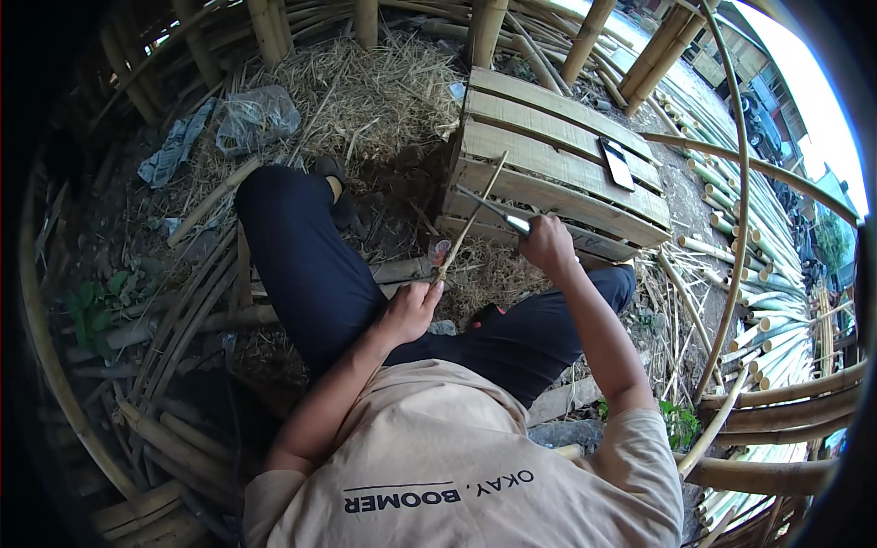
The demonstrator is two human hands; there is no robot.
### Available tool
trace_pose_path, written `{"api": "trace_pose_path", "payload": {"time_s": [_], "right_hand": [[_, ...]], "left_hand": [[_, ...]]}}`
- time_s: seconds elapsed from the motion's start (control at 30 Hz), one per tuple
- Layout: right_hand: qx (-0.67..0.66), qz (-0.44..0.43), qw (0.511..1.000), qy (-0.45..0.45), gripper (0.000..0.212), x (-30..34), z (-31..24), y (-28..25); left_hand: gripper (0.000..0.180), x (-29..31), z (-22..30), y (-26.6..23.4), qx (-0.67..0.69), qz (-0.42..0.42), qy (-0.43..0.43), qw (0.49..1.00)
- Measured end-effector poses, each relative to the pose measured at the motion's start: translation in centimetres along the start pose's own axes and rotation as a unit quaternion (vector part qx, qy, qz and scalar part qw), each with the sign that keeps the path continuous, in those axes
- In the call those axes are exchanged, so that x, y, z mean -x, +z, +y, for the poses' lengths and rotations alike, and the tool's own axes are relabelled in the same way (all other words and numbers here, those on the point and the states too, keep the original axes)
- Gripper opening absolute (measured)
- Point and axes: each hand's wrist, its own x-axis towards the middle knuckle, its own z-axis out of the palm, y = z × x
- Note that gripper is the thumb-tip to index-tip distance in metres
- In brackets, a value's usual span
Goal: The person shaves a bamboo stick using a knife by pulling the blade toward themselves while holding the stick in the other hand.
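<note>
My left hand (411,310) is closed around the lower end of a thin bamboo stick (468,225), which slants up and to the right away from me. In my right hand (548,245) is a knife (517,223), gripped by its handle. Its narrow blade points up and left and crosses the stick near the stick's upper part. Whether the edge bites into the stick is too small to tell. Just beyond both hands stands a slatted wooden crate (539,114), with a phone (618,164) lying on top of it.
My bent legs (301,247) frame the work. Dry straw (384,87) and a clear plastic bag (258,119) lie on the ground ahead. Bamboo poles (776,338) are stacked at the right, beyond a curved bamboo strip (738,183). More bamboo pieces (183,438) lie at the left.
</note>
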Motion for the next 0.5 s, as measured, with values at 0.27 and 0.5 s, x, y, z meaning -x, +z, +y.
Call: {"api": "trace_pose_path", "payload": {"time_s": [0.27,0.5], "right_hand": [[0.021,0.001,0.997,-0.074,0.016,1.4,-1.4,-0.1],[-0.015,0.039,0.999,-0.029,0.017,0.4,-0.6,-0.1]], "left_hand": [[0.051,0.3,-0.2,-0.1,0.008,0.019,0.014,1.0],[0.05,0.2,-0.1,-0.5,0.009,-0.019,-0.011,1.0]]}}
